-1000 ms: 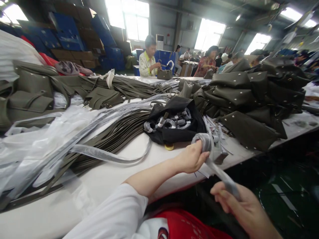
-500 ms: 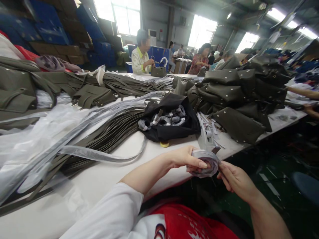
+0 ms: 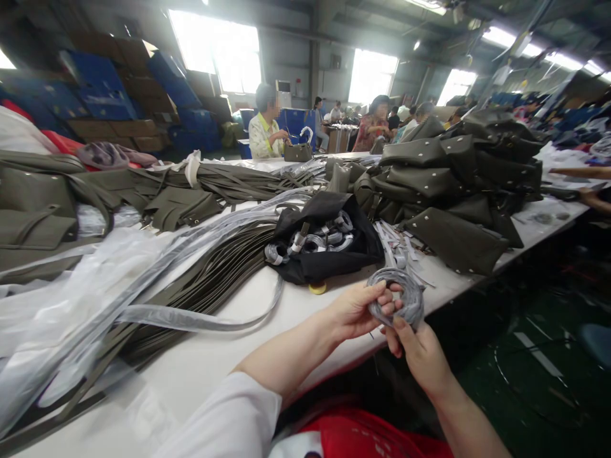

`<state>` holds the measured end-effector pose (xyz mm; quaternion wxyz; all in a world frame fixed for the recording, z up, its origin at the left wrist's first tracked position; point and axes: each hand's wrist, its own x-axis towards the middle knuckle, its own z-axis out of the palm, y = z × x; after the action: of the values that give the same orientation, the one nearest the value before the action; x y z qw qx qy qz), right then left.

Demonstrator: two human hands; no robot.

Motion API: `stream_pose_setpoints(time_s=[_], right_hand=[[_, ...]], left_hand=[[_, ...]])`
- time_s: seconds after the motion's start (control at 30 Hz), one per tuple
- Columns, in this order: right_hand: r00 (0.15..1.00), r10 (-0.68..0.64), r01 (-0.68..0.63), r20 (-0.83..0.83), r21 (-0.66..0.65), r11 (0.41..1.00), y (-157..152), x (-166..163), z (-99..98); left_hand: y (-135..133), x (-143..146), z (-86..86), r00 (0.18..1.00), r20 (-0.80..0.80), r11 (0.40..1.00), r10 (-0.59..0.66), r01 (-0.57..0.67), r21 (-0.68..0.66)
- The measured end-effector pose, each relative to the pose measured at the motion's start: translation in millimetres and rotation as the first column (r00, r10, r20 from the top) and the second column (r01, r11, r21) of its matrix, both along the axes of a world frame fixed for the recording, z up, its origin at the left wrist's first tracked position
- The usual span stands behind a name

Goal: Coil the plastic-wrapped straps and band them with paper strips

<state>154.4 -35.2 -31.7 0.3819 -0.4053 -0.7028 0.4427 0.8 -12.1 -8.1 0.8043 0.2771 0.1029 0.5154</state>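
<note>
A coiled strap in clear plastic [image 3: 409, 294] is held between both hands above the table's front edge. My left hand [image 3: 365, 308] grips its left side, thumb outside and fingers through the ring. On the lower right of the coil, my right hand [image 3: 417, 346] pinches it between thumb and fingers. Just beyond sits a black bag [image 3: 305, 270], its mouth gaping, with several similar coils [image 3: 315, 242] inside. A bundle of long dark olive straps [image 3: 224, 257] runs left from that bag. One loose plastic-wrapped strap [image 3: 200, 319] curves across the white tabletop.
Dark olive handbags [image 3: 429, 165] are heaped at the right on the white table [image 3: 248, 362]. A yellow roll [image 3: 317, 288] lies by the black bag. Clear plastic sheeting [image 3: 109, 280] covers the left side. Across the table a person [image 3: 266, 133] handles a bag.
My right hand has moved left and under the coil, from its right edge to its lower side. The coil now faces me more, showing its round shape.
</note>
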Motion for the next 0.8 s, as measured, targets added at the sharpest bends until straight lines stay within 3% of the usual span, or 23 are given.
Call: stream_pose_setpoints(time_s=[0.07, 0.13, 0.17, 0.23, 0.3, 0.33, 0.4, 0.47, 0.53, 0.63, 0.7, 0.8], right_hand=[[1.0, -0.007, 0.007, 0.025, -0.012, 1.0, 2.7, 7.1, -0.2], [0.998, -0.02, 0.021, 0.064, -0.008, 1.0, 4.5, 15.1, 0.1], [0.996, -0.028, 0.028, 0.083, 0.0, 1.0, 4.8, 19.4, 1.3], [0.988, -0.009, 0.009, 0.153, -0.002, 1.0, 4.6, 27.9, 6.7], [0.958, 0.1, -0.084, 0.27, -0.071, 0.994, 3.7, 35.2, 15.3], [0.927, 0.178, -0.143, 0.33, -0.129, 0.981, 3.2, 37.9, 19.7], [0.858, 0.308, -0.223, 0.41, -0.243, 0.944, 2.8, 41.4, 26.2], [0.845, 0.353, -0.239, 0.403, -0.305, 0.922, 3.3, 43.6, 27.9], [0.877, 0.346, -0.236, 0.333, -0.327, 0.915, 4.8, 45.5, 25.0], [0.921, 0.315, -0.238, 0.229, -0.31, 0.921, 7.3, 47.1, 18.6], [0.923, 0.304, -0.236, 0.238, -0.274, 0.932, 8.4, 44.8, 16.8], [0.892, 0.313, -0.259, 0.326, -0.199, 0.945, 10.2, 36.2, 18.5]], left_hand=[[-1.0, 3.8, -2.7, 0.995, -0.087, 0.998, 0.051, -0.053, -0.029], [-1.3, 5.4, -5.7, 0.958, -0.226, 0.984, 0.178, -0.178, 0.02], [-1.0, 4.6, -6.7, 0.911, -0.314, 0.964, 0.266, -0.249, 0.095], [0.3, -0.3, -6.5, 0.744, -0.486, 0.885, 0.459, -0.333, 0.325], [1.1, -8.1, -3.2, 0.577, -0.596, 0.814, 0.558, -0.242, 0.528], [1.0, -12.0, -0.8, 0.538, -0.63, 0.796, 0.56, -0.14, 0.589], [-0.2, -17.3, 4.0, 0.526, -0.69, 0.766, 0.497, 0.108, 0.634], [-2.0, -18.5, 6.9, 0.502, -0.751, 0.73, 0.428, 0.298, 0.615], [-2.7, -17.0, 6.9, 0.475, -0.781, 0.737, 0.404, 0.337, 0.586], [-0.2, -15.9, 3.7, 0.533, -0.762, 0.764, 0.368, 0.293, 0.574], [2.5, -18.1, 1.7, 0.577, -0.738, 0.731, 0.351, 0.323, 0.6], [4.8, -23.1, 0.5, 0.554, -0.748, 0.64, 0.365, 0.435, 0.634]])
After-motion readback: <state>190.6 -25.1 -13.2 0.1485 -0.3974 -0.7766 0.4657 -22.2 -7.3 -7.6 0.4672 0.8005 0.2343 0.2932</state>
